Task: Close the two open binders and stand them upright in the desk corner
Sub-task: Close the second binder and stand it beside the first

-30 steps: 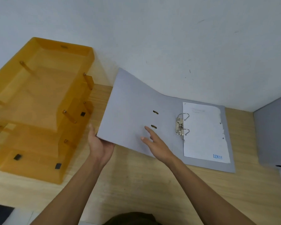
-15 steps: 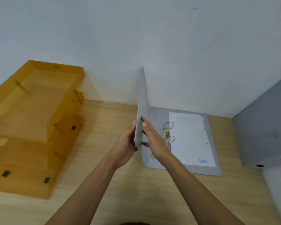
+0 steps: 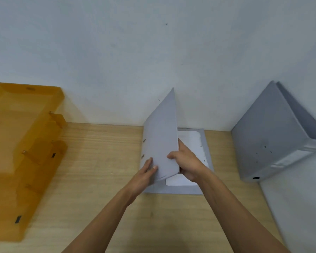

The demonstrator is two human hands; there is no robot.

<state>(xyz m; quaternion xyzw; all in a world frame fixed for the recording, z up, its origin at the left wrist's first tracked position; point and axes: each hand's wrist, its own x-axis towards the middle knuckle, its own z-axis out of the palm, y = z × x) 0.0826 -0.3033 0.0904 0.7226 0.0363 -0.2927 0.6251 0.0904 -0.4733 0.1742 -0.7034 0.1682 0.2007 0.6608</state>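
Note:
A grey binder (image 3: 160, 136) lies on the wooden desk (image 3: 102, 179) by the wall, its front cover tilted over to the right above the white sheets (image 3: 193, 143) inside. My left hand (image 3: 146, 173) presses flat on the outside of the cover near its lower edge. My right hand (image 3: 186, 161) grips the cover's free edge, thumb on top and fingers underneath. A second grey binder (image 3: 270, 137) stands shut in the right desk corner, leaning against the wall.
A stacked amber plastic letter tray (image 3: 24, 150) fills the left side of the desk. The white wall (image 3: 153, 52) runs along the back, and a side wall (image 3: 299, 207) bounds the desk on the right.
The cover has swung from lying open on the left, through vertical, to tilting right over the pages. Both hands followed it, and the view shifted right, showing more of the corner binder.

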